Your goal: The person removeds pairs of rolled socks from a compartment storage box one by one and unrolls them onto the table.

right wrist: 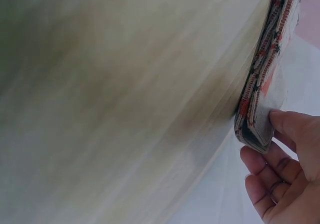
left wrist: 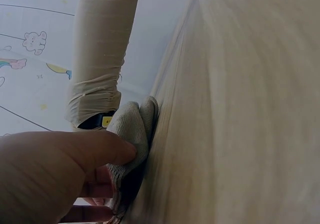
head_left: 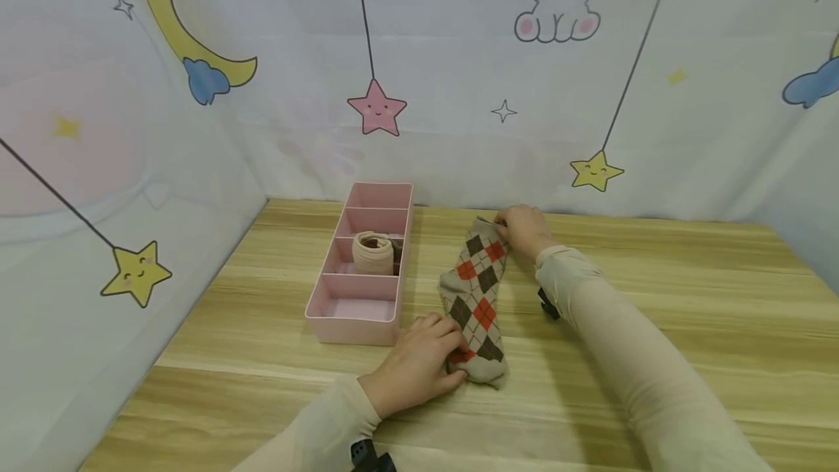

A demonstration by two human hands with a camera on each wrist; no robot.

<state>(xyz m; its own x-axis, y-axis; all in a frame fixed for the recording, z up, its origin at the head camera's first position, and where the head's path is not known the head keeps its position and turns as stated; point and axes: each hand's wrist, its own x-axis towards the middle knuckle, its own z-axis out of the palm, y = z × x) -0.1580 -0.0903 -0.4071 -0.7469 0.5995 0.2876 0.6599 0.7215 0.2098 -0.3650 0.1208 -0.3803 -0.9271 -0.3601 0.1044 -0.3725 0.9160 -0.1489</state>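
A pair of beige argyle socks, with red and dark brown diamonds, lies flat lengthwise on the wooden table, one sock over the other. At the toe end, my left hand pinches the near edge; in the left wrist view its thumb presses on the grey-beige toes with fingers curled beneath. My right hand holds the cuff end at the far side. Up close, the right wrist view shows thumb and fingers on either side of the stacked cuffs.
Left of the socks stands a pink divided box with several compartments in a row. A cream rolled sock sits upright in the second compartment from the front, a dark brown item beside it. Behind the table hangs a printed curtain.
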